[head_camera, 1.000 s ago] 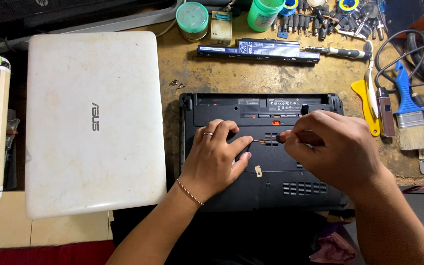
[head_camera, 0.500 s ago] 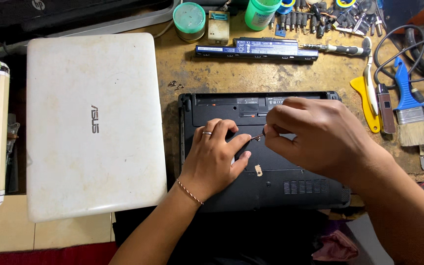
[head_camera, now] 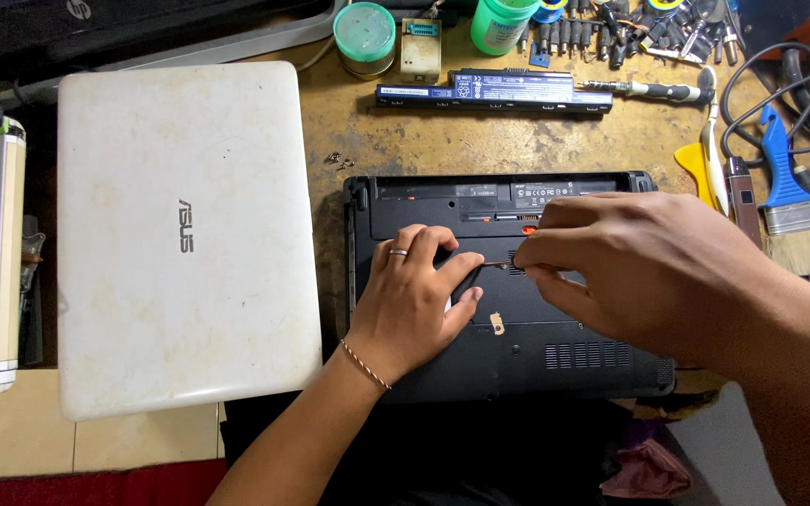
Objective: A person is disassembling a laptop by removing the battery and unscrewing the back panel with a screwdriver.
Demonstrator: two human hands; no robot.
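Hands (head_camera: pixel 410 300) (head_camera: pixel 649 276) work a thin tool (head_camera: pixel 496 264) on black laptop base (head_camera: pixel 508 365)

An upturned laptop (head_camera: pixel 508 290) lies on the bench (head_camera: pixel 424 141), with both hands on its underside: the left hand (head_camera: pixel 414 300) flat on the left part, the right hand (head_camera: pixel 649 276) just right of it. A closed laptop (head_camera: pixel 185 234) lies to the left. Behind, a battery pack (head_camera: pixel 494 92) lies crosswise, with a screwdriver (head_camera: pixel 653 91) at its right end. A brush (head_camera: pixel 785 201) lies far right.
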